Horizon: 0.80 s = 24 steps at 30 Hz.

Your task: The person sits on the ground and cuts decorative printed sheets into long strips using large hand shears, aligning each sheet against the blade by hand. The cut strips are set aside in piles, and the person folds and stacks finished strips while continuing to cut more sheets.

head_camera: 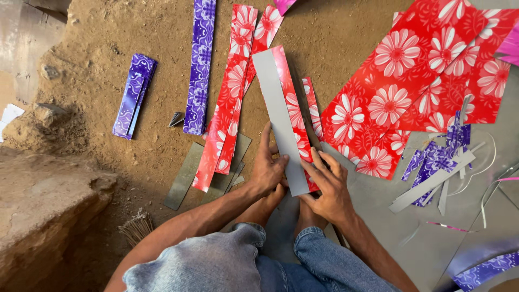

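Note:
A long strip of red flowered paper (283,113) with a grey back lies folded lengthwise on the dirt floor in front of me. My left hand (268,167) presses on the strip's lower left edge, thumb and fingers on the grey side. My right hand (328,188) holds the strip's lower right edge, fingers spread over the red side. Both hands pinch the near end of the same strip. My bare feet (286,208) rest just below it.
Red flowered strips (230,103) and purple patterned strips (199,65) lie to the left, a folded purple bundle (133,94) farther left. Large red flowered sheets (416,75) lie at right, with purple and grey scraps (438,167). A stone ledge (43,205) sits lower left.

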Motion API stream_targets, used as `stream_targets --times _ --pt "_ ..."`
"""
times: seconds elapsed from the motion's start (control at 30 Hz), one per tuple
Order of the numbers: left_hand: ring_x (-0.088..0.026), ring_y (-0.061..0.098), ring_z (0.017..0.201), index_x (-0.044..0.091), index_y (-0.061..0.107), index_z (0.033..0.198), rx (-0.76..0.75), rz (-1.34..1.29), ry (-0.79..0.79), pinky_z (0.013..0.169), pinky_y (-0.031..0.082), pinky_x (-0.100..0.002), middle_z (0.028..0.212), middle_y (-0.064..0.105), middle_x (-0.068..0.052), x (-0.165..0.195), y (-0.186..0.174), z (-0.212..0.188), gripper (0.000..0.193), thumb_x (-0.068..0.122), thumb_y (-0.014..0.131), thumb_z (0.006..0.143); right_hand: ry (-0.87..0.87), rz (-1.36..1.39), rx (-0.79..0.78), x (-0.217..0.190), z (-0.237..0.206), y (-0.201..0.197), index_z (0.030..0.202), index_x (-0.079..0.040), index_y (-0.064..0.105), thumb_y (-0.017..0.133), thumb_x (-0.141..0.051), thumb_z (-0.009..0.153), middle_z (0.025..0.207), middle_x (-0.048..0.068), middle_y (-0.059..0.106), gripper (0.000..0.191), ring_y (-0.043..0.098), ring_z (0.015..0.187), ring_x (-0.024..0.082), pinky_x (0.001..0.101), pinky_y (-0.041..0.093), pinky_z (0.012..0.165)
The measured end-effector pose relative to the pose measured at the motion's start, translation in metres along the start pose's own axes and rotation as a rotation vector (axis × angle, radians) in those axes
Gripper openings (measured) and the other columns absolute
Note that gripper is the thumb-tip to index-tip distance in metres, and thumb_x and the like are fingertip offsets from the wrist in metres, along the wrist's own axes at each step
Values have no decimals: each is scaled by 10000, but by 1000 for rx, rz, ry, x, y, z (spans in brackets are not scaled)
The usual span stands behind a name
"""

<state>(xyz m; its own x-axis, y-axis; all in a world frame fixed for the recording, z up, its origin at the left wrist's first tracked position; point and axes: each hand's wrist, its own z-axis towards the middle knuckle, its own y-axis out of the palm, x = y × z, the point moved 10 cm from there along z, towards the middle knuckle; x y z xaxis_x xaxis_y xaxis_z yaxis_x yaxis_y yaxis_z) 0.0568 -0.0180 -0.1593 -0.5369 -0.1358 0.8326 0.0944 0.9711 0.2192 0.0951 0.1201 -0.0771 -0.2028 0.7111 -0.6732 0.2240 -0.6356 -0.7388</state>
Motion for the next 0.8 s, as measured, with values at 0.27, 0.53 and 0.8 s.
stream_targets --times 0.27,0.53,0.8 --pt "-239 745 885 238 44 1667 -18 87 -103 589 640 -322 1195 699 -221 -16 -10 10 911 -63 516 949 69 51 3 -5 -17 -14 1485 -86 460 897 -317 646 1593 198 377 973 351 1407 404 533 261 1139" --pt "-212 725 784 280 94 1635 -122 154 -284 488 574 -348 1195 707 -148 -16 18 -20 846 13 526 958 559 842 217 49 1 8 1459 -33 485 651 -139 991 1157 115 690 508 651 1002 157 319 543 874" --pt "-298 698 1139 160 50 1676 -168 306 52 890 580 -391 1317 656 -256 18 40 -23 836 38 554 1020 456 582 230 45 15 -9 1159 17 649 610 -130 1023 990 81 732 204 640 879 112 296 532 802"
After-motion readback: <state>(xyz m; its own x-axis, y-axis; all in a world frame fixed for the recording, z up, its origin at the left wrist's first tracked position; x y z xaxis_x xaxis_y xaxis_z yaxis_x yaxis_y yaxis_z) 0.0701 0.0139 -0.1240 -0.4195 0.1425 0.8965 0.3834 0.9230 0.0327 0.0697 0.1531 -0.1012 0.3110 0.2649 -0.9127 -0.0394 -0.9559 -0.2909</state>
